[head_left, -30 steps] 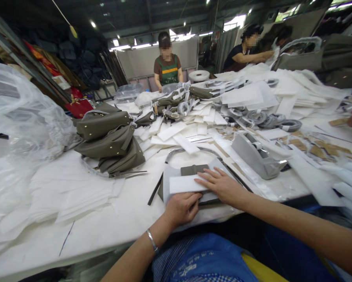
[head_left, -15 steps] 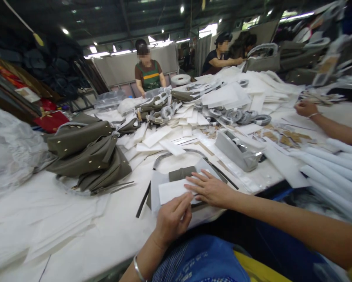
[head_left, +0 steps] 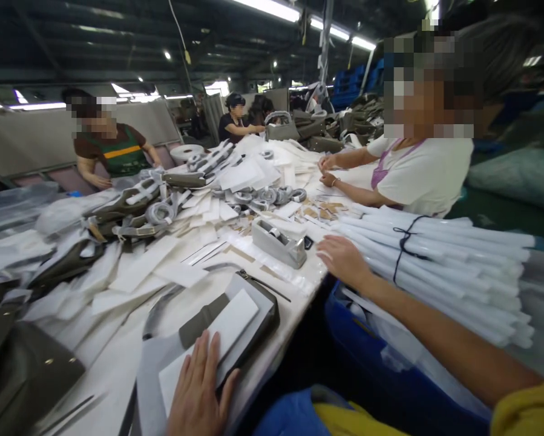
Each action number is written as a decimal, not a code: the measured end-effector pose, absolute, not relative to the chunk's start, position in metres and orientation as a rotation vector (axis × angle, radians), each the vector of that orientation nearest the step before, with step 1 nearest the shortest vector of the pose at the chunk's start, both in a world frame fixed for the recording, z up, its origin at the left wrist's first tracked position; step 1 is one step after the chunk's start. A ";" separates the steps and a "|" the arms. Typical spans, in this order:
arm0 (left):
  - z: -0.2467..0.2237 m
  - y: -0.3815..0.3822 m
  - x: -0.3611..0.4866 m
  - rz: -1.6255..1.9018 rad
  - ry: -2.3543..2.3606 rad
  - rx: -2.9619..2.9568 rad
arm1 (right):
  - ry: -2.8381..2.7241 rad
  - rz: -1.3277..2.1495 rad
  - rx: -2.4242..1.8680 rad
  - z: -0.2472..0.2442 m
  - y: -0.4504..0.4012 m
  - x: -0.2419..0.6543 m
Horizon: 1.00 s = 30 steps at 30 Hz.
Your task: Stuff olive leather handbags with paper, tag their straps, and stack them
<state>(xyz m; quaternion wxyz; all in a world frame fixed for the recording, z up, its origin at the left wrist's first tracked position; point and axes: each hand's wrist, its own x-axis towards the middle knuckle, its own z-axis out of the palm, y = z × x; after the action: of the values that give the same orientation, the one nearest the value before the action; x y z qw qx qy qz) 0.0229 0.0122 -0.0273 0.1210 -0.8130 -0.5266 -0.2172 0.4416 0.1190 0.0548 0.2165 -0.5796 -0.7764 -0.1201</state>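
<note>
My left hand (head_left: 201, 384) lies flat, fingers apart, on a white padding strip (head_left: 238, 318). That strip rests on an olive handbag (head_left: 272, 303) lying on the table, with a pale grey sheet (head_left: 151, 369) between them. The bag's wrapped handle (head_left: 163, 303) curves out on its far side. My right hand (head_left: 344, 260) hovers off the table edge with fingers stretched out and nothing visible in them. Left of it stands a grey tape dispenser (head_left: 278, 245), apart from the fingertips.
Bundled white rolls (head_left: 435, 260) lie to the right, above a blue bin (head_left: 357, 345). Loose white strips (head_left: 140, 266) and wrapped handles (head_left: 160, 212) heap up beyond the bag. More olive bags (head_left: 22, 363) sit at left. A co-worker (head_left: 421, 157) works at right; others stand across the table.
The view has swung right. My right hand has left the white strip and moved right, near the tape dispenser. My left hand has gone from bent fingers at the strip's edge to flat on it.
</note>
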 end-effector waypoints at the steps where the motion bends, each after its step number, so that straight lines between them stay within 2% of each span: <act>1: -0.028 0.013 0.022 -0.634 -1.552 -2.384 | -2.048 -0.449 -1.862 0.058 0.115 0.472; 3: -0.032 0.015 0.021 -0.631 -1.566 -2.403 | -1.901 -0.587 -2.280 0.061 0.104 0.522; 5: -0.036 0.017 0.018 -0.622 -1.565 -2.413 | -1.835 -0.618 -2.476 0.058 0.093 0.550; 11: -0.037 0.017 0.015 -0.595 -1.498 -2.415 | -1.866 -0.563 -2.444 0.061 0.094 0.548; 14: -0.028 0.014 0.013 -0.544 -1.463 -2.427 | -1.912 -0.478 -2.090 0.079 0.098 0.512; 18: -0.006 0.014 0.008 -0.414 -1.512 -2.492 | -2.130 0.035 -1.352 0.090 0.073 0.428; 20: 0.009 0.018 0.006 -0.330 -1.566 -2.572 | -2.349 0.163 -1.067 0.080 0.051 0.380; 24: 0.037 0.027 0.005 -0.203 -1.665 -2.708 | -2.551 0.035 -0.706 0.039 0.019 0.301; 30: 0.053 0.025 0.009 -0.258 -1.653 -2.765 | -2.408 -0.150 -0.784 0.001 0.027 0.241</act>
<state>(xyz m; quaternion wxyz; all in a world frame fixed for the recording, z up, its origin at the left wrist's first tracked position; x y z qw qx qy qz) 0.0088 0.0253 0.0529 -0.0453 -0.8547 -0.5110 -0.0798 0.2410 0.0273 0.0013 0.2979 -0.2952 -0.9061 -0.0564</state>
